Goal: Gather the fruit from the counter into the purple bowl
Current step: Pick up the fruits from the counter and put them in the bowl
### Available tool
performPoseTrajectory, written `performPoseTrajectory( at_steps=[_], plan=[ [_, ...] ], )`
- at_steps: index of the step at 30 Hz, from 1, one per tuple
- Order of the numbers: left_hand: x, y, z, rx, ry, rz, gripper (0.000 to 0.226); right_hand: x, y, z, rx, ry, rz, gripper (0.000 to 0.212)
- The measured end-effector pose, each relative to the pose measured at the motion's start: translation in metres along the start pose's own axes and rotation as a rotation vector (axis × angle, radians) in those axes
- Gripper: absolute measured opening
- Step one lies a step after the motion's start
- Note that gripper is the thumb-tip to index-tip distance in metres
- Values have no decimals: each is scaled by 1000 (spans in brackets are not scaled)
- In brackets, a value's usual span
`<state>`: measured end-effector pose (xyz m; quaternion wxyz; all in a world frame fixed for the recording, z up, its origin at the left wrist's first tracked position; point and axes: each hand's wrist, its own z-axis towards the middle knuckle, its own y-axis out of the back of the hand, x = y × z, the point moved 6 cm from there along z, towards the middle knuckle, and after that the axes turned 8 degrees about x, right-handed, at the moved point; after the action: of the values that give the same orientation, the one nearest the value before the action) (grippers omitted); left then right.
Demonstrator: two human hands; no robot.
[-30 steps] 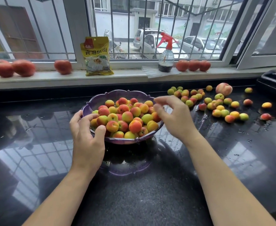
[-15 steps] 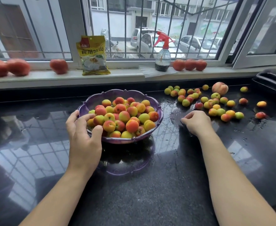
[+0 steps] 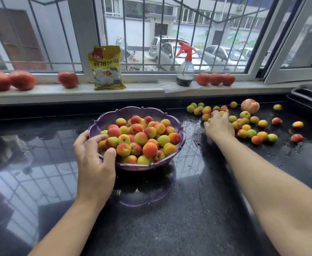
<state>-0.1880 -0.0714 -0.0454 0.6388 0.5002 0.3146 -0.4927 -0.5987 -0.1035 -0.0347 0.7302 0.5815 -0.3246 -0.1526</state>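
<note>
The purple bowl (image 3: pixel 142 110) stands mid-counter, heaped with small red, orange and yellow-green apricots (image 3: pixel 141 138). My left hand (image 3: pixel 94 159) grips the bowl's near-left rim, thumb on the edge and fingers over it. Several loose apricots (image 3: pixel 251 126) lie scattered on the wet black counter at the right, with one larger peach (image 3: pixel 250 105) behind them. My right hand (image 3: pixel 218 125) lies palm down on the left edge of that scatter, fingers spread over a few fruits; whether it grips any is hidden.
The windowsill behind holds tomatoes (image 3: pixel 67 79), a yellow packet (image 3: pixel 106 68), a red-topped spray bottle (image 3: pixel 185 67) and more tomatoes (image 3: pixel 216 78). A black tray (image 3: pixel 308 95) sits at the far right. The black counter (image 3: pixel 170 218) is wet and reflective.
My right hand left the bowl's right rim and moved right and back across the counter onto the loose apricots. My left hand stayed on the bowl's rim.
</note>
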Motion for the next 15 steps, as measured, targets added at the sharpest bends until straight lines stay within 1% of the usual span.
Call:
performPoseTrajectory(
  at_steps=[2, 4, 5, 7, 8, 9, 10, 12, 13, 14, 15],
  plan=[
    [1, 0, 0, -7, -4, 8, 45, 1, -5, 8, -16, -15, -45, 48],
    [2, 1, 1, -12, -8, 14, 46, 0, -5, 11, -44, -49, -39, 48],
    [3, 1, 1, -13, -10, 12, 46, 0, -4, 11, -54, -75, -8, 48],
    [3, 1, 1, -11, -10, 5, 47, 4, 7, 4, -104, -94, 146, 46],
    [3, 1, 1, -11, -10, 3, 47, 11, 17, -2, -141, -52, 253, 42],
    [2, 1, 1, -14, -13, 4, 48, 23, 29, -12, -156, 33, 376, 38],
    [1, 1, 1, -18, -15, 5, 48, 38, 42, -26, -128, 136, 514, 34],
    [2, 1, 0, -20, -16, 3, 45, 70, 58, -63, 62, 338, 767, 28],
    [2, 1, 0, -19, -16, 4, 43, 82, 60, -82, 160, 409, 828, 26],
    [4, 1, 0, -17, -16, 6, 39, 88, 56, -97, 203, 462, 846, 25],
    [4, 1, -1, -12, -15, 9, 36, 90, 50, -107, 181, 489, 852, 24]
  ],
)
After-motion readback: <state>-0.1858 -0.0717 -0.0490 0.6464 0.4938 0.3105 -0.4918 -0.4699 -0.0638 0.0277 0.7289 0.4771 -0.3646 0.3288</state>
